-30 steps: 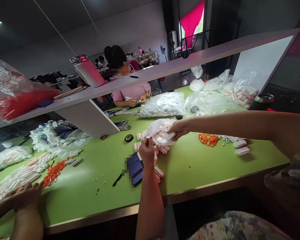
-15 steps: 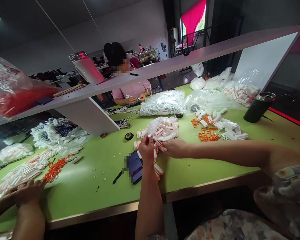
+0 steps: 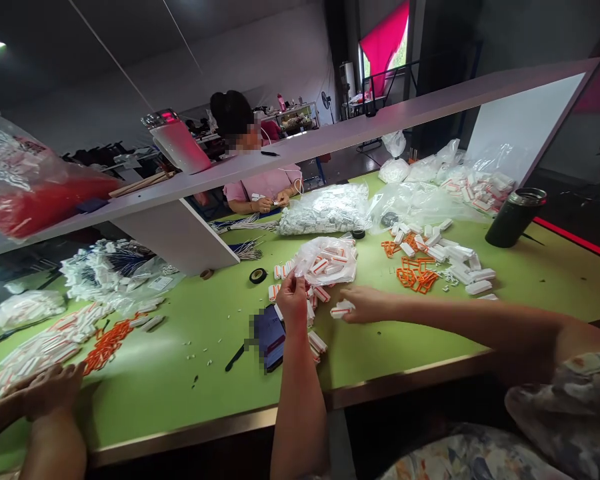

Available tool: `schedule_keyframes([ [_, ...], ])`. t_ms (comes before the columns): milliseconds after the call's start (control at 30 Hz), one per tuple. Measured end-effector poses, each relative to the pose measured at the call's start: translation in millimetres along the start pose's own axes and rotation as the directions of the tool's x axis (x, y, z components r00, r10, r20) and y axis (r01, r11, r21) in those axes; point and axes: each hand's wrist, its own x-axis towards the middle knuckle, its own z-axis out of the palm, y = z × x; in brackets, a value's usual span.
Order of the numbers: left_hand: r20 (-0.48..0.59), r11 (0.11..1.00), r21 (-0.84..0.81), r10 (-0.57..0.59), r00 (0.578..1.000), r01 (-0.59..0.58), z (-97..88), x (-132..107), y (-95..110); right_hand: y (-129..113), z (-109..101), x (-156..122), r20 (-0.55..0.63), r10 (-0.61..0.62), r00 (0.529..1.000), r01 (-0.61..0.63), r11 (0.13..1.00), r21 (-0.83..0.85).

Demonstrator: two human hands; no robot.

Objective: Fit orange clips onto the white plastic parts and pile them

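Observation:
My left hand [image 3: 293,299] pinches the edge of a clear plastic bag [image 3: 305,257] that lies partly filled with white pieces bearing orange strips [image 3: 334,255]. Closed around several of the same white-and-orange pieces [image 3: 342,309] is my right hand [image 3: 361,305], a little to the right of the bag and low over the table. More loose pieces [image 3: 317,342] lie beneath and in front of the bag, beside my left wrist. A phone [image 3: 271,333] rests just left of my left forearm.
Orange frames [image 3: 417,274] and white casings [image 3: 463,257] are heaped at right, near a dark flask [image 3: 517,217]. Black tape [image 3: 258,275] lies left of the bag. A co-worker's hands [image 3: 55,393] are at lower left; another person sits beyond the raised shelf [image 3: 330,137].
My right hand has drawn back from the pile beside the bag, moving slightly right and toward me, with white-and-orange pieces now showing in it. My left hand still holds the bag's edge.

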Motion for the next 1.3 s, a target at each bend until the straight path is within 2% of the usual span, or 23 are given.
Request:
schedule_keyframes([
  [33,0.007,1.0,0.001,0.004,1.0,-0.004,-0.1,-0.2,0.3,-1.5,-6.2,-7.4,0.091,0.028,0.995,-0.042,0.986,0.164],
  [67,0.012,1.0,0.0,0.009,1.0,-0.009,-0.1,-0.4,0.5,-4.0,-12.7,-13.5,0.187,0.045,0.981,-0.108,0.933,0.343],
  [100,0.014,1.0,-0.004,0.014,1.0,-0.014,-0.1,-0.7,0.8,-7.2,-19.4,-17.8,0.269,0.046,0.962,-0.183,0.841,0.509],
  [167,0.014,1.0,0.0,0.018,1.0,-0.018,-0.2,-1.1,1.2,-14.7,-33.6,-19.6,0.357,0.045,0.933,-0.312,0.593,0.742],
  [233,0.008,1.0,0.005,0.015,1.0,-0.015,-0.3,-1.5,1.6,-21.9,-48.8,-11.8,0.378,0.084,0.922,-0.381,0.371,0.847],
  [300,0.002,1.0,0.007,0.016,1.0,-0.016,-0.4,-1.5,1.9,-28.0,-64.4,2.8,0.383,0.152,0.911,-0.409,0.22,0.885],
  [400,0.004,1.0,-0.015,0.013,1.0,-0.013,-0.1,-1.2,1.7,-35.5,-84.6,25.8,0.317,0.261,0.912,-0.348,0.082,0.934],
  [467,0.003,1.0,-0.029,0.008,1.0,-0.008,0.4,-0.9,1.2,-39.6,-90.6,34.6,0.234,0.308,0.922,-0.256,0.033,0.966],
  [533,0.001,0.999,-0.036,0.005,1.0,-0.005,0.9,-0.8,1.0,-42.2,-86.0,35.7,0.121,0.297,0.947,-0.15,0.078,0.986],
  [567,0.002,0.999,-0.034,0.006,1.0,-0.005,1.1,-0.8,1.1,-42.5,-79.1,33.7,0.067,0.255,0.965,-0.108,0.152,0.982],
  [600,0.006,1.0,-0.031,0.004,1.0,-0.004,1.2,-0.8,1.5,-42.2,-69.1,30.5,0.028,0.191,0.981,-0.079,0.262,0.962],
  [667,0.01,1.0,-0.026,-0.004,1.0,0.004,1.1,-0.8,2.8,-40.1,-42.2,22.2,0.005,0.03,1.0,-0.021,0.567,0.823],
  [733,0.014,1.0,-0.023,-0.012,1.0,0.013,0.7,-0.8,4.5,-37.0,-11.1,15.0,0.0,-0.091,0.996,0.079,0.862,0.501],
  [767,0.012,1.0,-0.024,-0.015,1.0,0.015,0.6,-0.8,5.2,-35.3,3.7,13.0,-0.031,-0.16,0.987,0.162,0.936,0.313],
  [833,0.003,0.999,-0.028,-0.016,1.0,0.016,0.4,-0.8,6.1,-31.7,27.9,13.7,-0.119,-0.25,0.961,0.251,0.968,-0.004],
  [933,0.01,0.999,-0.034,-0.014,1.0,0.015,0.6,-0.7,5.3,-24.0,45.3,24.9,-0.202,-0.187,0.961,0.135,0.96,-0.247],
  [967,0.013,0.999,-0.036,-0.014,1.0,0.014,0.8,-0.7,4.7,-20.5,46.5,29.6,-0.209,-0.16,0.965,0.099,0.956,-0.275],
  [1033,0.008,0.999,-0.044,-0.015,1.0,0.016,1.0,-0.6,3.6,-12.8,45.3,36.9,-0.195,-0.171,0.966,0.108,0.948,-0.301],
  [1200,0.003,1.0,-0.012,0.016,1.0,-0.016,-0.1,0.1,2.1,-3.5,46.9,30.8,-0.11,-0.332,0.937,0.286,0.908,-0.307],
  [1300,0.01,1.0,-0.015,0.015,1.0,-0.015,-0.9,1.2,0.4,-13.0,55.5,16.8,-0.144,-0.364,0.92,0.327,0.917,-0.228],
])
